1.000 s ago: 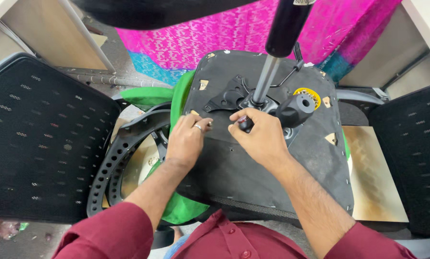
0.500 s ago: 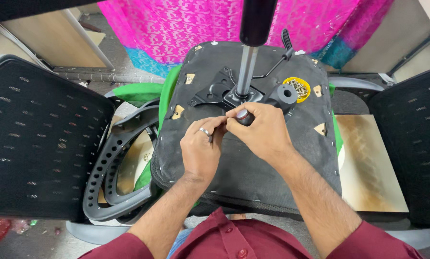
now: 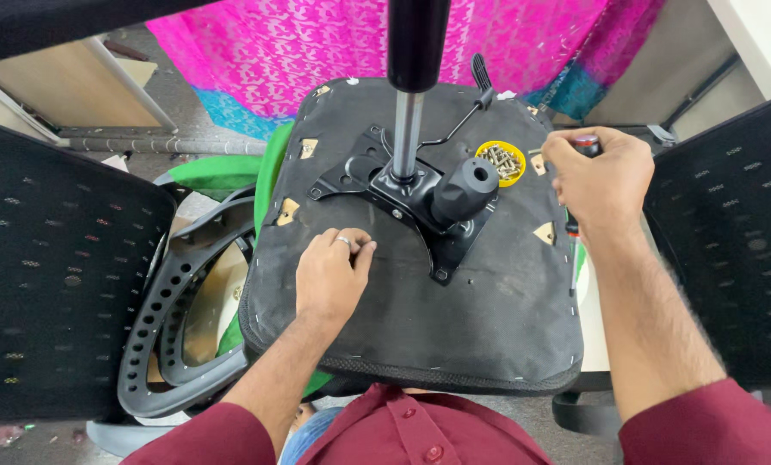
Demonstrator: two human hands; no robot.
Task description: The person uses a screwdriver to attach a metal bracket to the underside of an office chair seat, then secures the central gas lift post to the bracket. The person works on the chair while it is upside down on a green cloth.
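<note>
**Upturned chair seat, two hands at work**

Left hand (image 3: 332, 275) rested on the black seat underside (image 3: 454, 327), fingers curled together, just left of the metal mechanism plate (image 3: 402, 194). Right hand (image 3: 600, 176) gripped a screwdriver (image 3: 572, 250), fingers clamped round its handle, beside the yellow screw dish (image 3: 501, 160).

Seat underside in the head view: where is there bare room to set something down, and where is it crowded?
Bare fabric lies on the seat underside between the metal plate and the near stapled edge, right of the left hand. It is crowded around the gas cylinder, the black knob and the yellow dish of screws beside the right hand holding a screwdriver.
</note>
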